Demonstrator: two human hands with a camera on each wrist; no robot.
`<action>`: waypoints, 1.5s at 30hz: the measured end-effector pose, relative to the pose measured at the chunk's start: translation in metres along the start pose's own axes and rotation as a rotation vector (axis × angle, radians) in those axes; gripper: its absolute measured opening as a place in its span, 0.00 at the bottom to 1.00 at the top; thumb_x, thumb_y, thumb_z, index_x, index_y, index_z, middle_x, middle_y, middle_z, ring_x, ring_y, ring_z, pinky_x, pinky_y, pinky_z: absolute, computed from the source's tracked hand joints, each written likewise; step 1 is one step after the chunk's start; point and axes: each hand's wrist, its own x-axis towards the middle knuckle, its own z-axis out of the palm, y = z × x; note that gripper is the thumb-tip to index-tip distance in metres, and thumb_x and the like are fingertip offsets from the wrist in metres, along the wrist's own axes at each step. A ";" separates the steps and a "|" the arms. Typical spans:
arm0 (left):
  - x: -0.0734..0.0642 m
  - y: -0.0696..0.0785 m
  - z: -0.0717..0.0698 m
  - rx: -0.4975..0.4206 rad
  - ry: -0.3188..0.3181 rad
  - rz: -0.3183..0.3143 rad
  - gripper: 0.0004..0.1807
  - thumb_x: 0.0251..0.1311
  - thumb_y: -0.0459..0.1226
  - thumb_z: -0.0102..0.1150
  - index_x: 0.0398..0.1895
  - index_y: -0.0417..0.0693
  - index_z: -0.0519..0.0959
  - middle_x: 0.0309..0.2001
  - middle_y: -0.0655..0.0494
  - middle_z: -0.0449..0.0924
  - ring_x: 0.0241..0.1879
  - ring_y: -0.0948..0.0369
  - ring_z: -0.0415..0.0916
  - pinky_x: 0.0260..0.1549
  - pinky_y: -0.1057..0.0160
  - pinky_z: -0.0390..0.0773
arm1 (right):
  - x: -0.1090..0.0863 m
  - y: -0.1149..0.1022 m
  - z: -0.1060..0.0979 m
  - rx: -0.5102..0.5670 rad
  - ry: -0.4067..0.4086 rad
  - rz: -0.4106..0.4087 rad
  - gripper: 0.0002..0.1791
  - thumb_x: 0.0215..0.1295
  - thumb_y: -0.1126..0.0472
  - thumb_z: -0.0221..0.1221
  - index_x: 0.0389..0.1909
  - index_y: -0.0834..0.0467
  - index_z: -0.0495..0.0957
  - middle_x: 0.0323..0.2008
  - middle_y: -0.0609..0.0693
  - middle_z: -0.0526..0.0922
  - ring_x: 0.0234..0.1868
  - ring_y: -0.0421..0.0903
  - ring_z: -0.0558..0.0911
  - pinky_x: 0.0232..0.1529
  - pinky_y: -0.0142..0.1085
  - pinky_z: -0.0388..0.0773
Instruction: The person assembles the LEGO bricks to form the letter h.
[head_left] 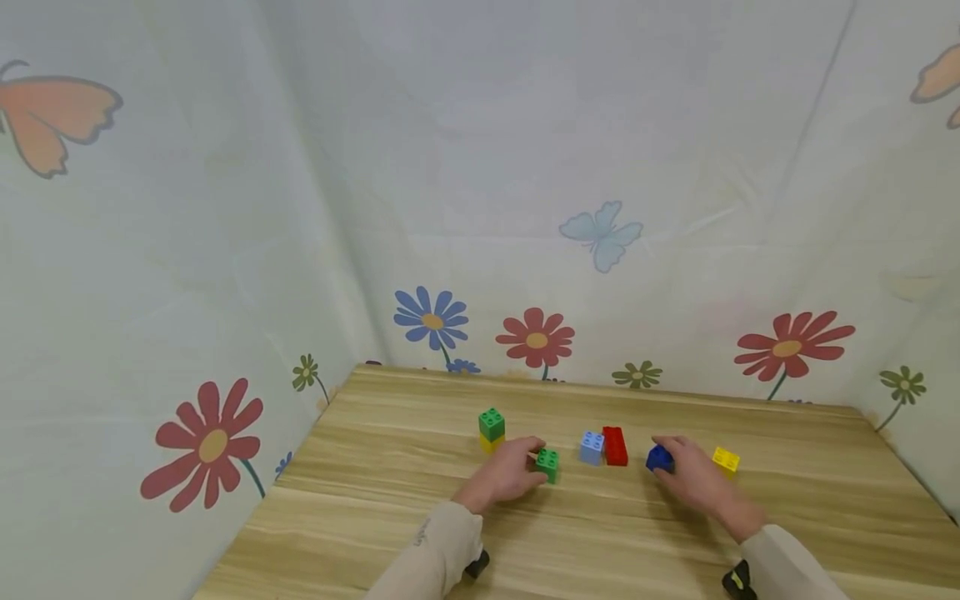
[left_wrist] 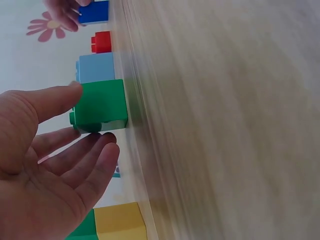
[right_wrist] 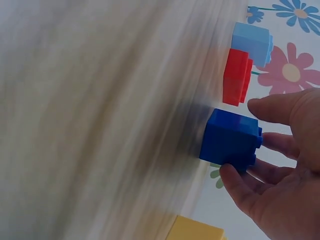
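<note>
Two hands [head_left: 504, 473] over a wooden surface [head_left: 600, 542]; cuffs nearest, each partly covering a black wrist strap. Left: thumb and fingers around a green block [head_left: 547, 465]; cannot tell whether they pinch it. Right: spread wide about a dark blue block [head_left: 660, 458]; the right wrist view shows a gap at the thumb, which the head view does not resolve. Both blocks lie on the surface, studs up, tops roughly square, with no clear long axis. Dark blue block's top partly hidden by fingers in the head view; its side shows at right wrist.

Yellow block [head_left: 726, 460]: beside the right hand, cut off at right wrist. Between the hands, slightly farther: red block [head_left: 616, 447], long axis running away from the person, just beside a light blue block [head_left: 592, 447]. Green-on-yellow stack [head_left: 492, 427]: left, base partly behind the left hand. Beyond: flowered curtain [head_left: 480, 208].
</note>
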 end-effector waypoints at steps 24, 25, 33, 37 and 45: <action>0.011 0.000 0.012 -0.046 0.039 -0.044 0.14 0.57 0.37 0.65 0.46 0.46 0.76 0.40 0.57 0.79 0.41 0.62 0.77 0.39 0.64 0.77 | 0.003 0.000 0.004 0.073 -0.035 0.090 0.27 0.60 0.64 0.62 0.57 0.71 0.67 0.51 0.72 0.74 0.49 0.65 0.76 0.48 0.58 0.72; 0.011 0.000 0.012 -0.055 0.038 -0.047 0.13 0.57 0.37 0.65 0.45 0.46 0.76 0.40 0.58 0.79 0.40 0.62 0.77 0.38 0.65 0.77 | 0.004 -0.001 0.004 0.084 -0.037 0.085 0.27 0.60 0.64 0.62 0.57 0.70 0.67 0.51 0.71 0.74 0.49 0.64 0.76 0.47 0.57 0.72; 0.012 -0.001 0.011 -0.092 0.038 -0.071 0.13 0.55 0.37 0.67 0.42 0.46 0.77 0.36 0.60 0.79 0.36 0.64 0.75 0.38 0.65 0.76 | 0.005 -0.018 -0.002 0.165 -0.046 -0.023 0.25 0.61 0.68 0.61 0.60 0.66 0.68 0.54 0.64 0.73 0.48 0.57 0.77 0.45 0.50 0.77; 0.013 -0.002 0.011 -0.078 0.043 -0.077 0.13 0.54 0.38 0.68 0.41 0.47 0.77 0.36 0.60 0.78 0.35 0.65 0.74 0.38 0.64 0.76 | 0.006 -0.028 -0.004 0.198 -0.044 -0.065 0.25 0.61 0.69 0.61 0.59 0.67 0.68 0.54 0.65 0.73 0.49 0.58 0.77 0.44 0.47 0.78; 0.012 -0.003 0.010 -0.067 0.041 -0.087 0.13 0.54 0.39 0.68 0.40 0.47 0.77 0.34 0.62 0.77 0.33 0.66 0.72 0.38 0.65 0.75 | 0.008 -0.044 -0.001 0.279 -0.066 -0.051 0.24 0.62 0.69 0.59 0.59 0.67 0.67 0.55 0.64 0.73 0.50 0.55 0.77 0.45 0.44 0.78</action>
